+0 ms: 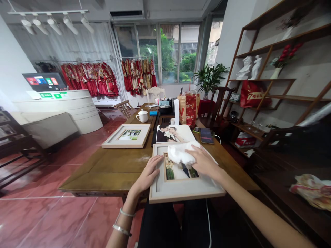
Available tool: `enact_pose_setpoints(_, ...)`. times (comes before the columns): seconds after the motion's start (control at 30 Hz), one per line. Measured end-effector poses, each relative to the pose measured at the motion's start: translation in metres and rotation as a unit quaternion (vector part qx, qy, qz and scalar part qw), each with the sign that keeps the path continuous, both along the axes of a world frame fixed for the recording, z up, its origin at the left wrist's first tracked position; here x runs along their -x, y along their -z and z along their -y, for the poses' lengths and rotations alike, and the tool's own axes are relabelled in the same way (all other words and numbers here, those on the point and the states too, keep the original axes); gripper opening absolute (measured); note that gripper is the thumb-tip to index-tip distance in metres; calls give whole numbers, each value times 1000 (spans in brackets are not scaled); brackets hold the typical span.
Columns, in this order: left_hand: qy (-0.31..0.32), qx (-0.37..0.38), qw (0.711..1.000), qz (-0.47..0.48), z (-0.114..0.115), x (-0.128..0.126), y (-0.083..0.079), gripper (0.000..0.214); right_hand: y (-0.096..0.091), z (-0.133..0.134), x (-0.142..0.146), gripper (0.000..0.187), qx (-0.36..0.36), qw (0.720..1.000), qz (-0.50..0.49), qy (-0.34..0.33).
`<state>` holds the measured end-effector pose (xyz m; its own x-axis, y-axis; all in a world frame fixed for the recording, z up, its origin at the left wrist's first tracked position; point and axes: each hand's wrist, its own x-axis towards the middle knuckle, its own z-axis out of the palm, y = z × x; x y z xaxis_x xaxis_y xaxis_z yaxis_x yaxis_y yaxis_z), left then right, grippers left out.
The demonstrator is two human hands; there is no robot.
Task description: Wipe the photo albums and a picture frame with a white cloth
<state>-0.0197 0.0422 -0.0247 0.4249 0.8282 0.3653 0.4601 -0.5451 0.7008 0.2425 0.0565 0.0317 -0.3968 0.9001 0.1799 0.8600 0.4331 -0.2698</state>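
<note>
A picture frame point(158, 187) with a pale wood rim and a wide white border lies at the table's near edge, its front side overhanging. Inside it is a photo point(172, 172), partly covered. My left hand point(151, 170) grips the frame's left side, fingers over the rim. In my right hand point(203, 160) is a bunched white cloth point(179, 151), pressed on the upper part of the frame's face. Just beyond lies a printed wedding photo point(178, 134) of a couple. A second picture frame point(126, 136) lies flat to the left.
On the wooden table point(113, 165) stand a white lidded mug point(142, 115), a blue box point(153, 113), a red and tan paper bag point(188, 109) and a phone point(207, 135) with a cable. A wooden shelf unit point(263, 82) stands at right; a white cable point(208, 220) hangs below the frame.
</note>
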Motion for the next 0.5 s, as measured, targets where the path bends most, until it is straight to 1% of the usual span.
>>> enact_pose_setpoints(0.07, 1, 3, 1000, 0, 0, 0, -1, 49, -6, -16, 7, 59, -26, 999, 13, 14)
enact_pose_setpoints(0.13, 1, 5, 1000, 1, 1, 0, -1, 49, -9, -25, 14, 62, -42, 999, 25, 11)
enact_pose_setpoints(0.17, 1, 6, 1000, 2, 1, 0, -1, 48, -9, -27, 18, 63, -43, 999, 28, 6)
enact_pose_setpoints(0.23, 0, 6, 1000, 3, 1, 0, -1, 48, -6, -25, 22, 64, -22, 999, 26, -14)
enact_pose_setpoints(0.3, 0, 6, 1000, 3, 1, 0, -1, 47, 0, -18, 23, 67, 16, 999, 20, -39)
enact_pose_setpoints(0.4, 2, 6, 1000, 2, 1, 0, 0, 47, 5, 2, 15, 72, 71, 994, 16, -80)
enact_pose_setpoints(0.43, 2, 6, 1000, 2, 1, 0, 0, 47, 4, 11, 11, 71, 87, 991, 13, -101)
enact_pose_setpoints(0.5, 0, 8, 1000, 0, 1, 0, 0, 47, -5, 31, 2, 65, 123, 980, -2, -156)
